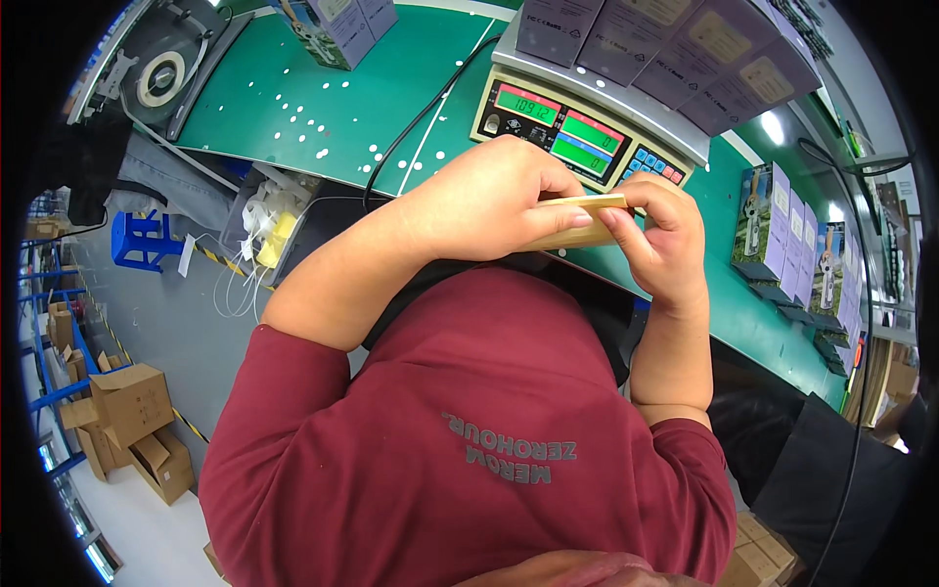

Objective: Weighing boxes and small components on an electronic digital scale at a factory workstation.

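A thin, flat, yellowish-tan piece with a pale edge (579, 233) is held level in front of my body, close to the scale. Its kind I cannot make out, as it is seen nearly edge-on. My left hand (494, 201) is closed on its left part, with the thumb along the near side. At its right end, my right hand (668, 240) pinches the corner between thumb and bent fingers. Just beyond both hands is a counting scale (548, 125) with lit green displays and a keypad, partly hidden by my fingers. Several purple boxes (626, 54) stand on its metal pan.
Another purple box (337, 29) stands at the far edge of the green table (264, 88). More boxes (782, 235) line the right side. A black cable (421, 112) crosses the tabletop. To the left are a bin (269, 230), a blue stool (145, 240) and cardboard boxes (132, 406).
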